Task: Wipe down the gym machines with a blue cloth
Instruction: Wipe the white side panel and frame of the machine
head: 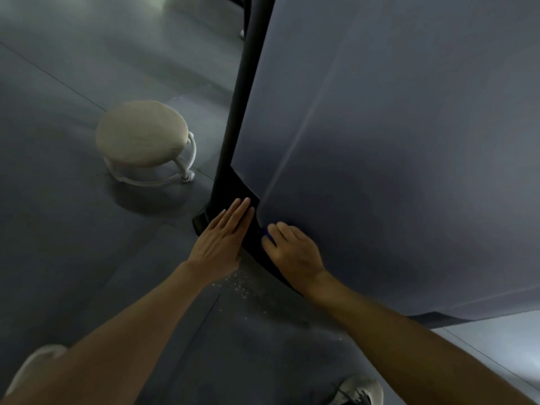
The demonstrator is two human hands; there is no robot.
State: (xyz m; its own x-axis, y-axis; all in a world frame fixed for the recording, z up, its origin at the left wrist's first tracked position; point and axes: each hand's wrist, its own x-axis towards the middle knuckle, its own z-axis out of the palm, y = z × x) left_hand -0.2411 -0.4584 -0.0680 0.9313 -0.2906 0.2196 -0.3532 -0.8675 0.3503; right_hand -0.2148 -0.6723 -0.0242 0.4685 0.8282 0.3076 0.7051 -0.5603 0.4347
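A tall gym machine fills the right side, with a grey panel (394, 141) and a black upright post (242, 97) that ends in a black base (230, 194) on the floor. My left hand (217, 244) lies flat on the black base with its fingers stretched out and holds nothing. My right hand (292, 252) presses low on the machine where the grey panel meets the black base. A small bit of blue cloth (265, 231) shows under its fingers; the rest of the cloth is hidden by the hand.
A round cream stool (143, 135) with white legs stands on the grey floor to the left of the post. White specks (239, 285) are scattered on the floor near the base. My shoes (358, 390) show at the bottom edge.
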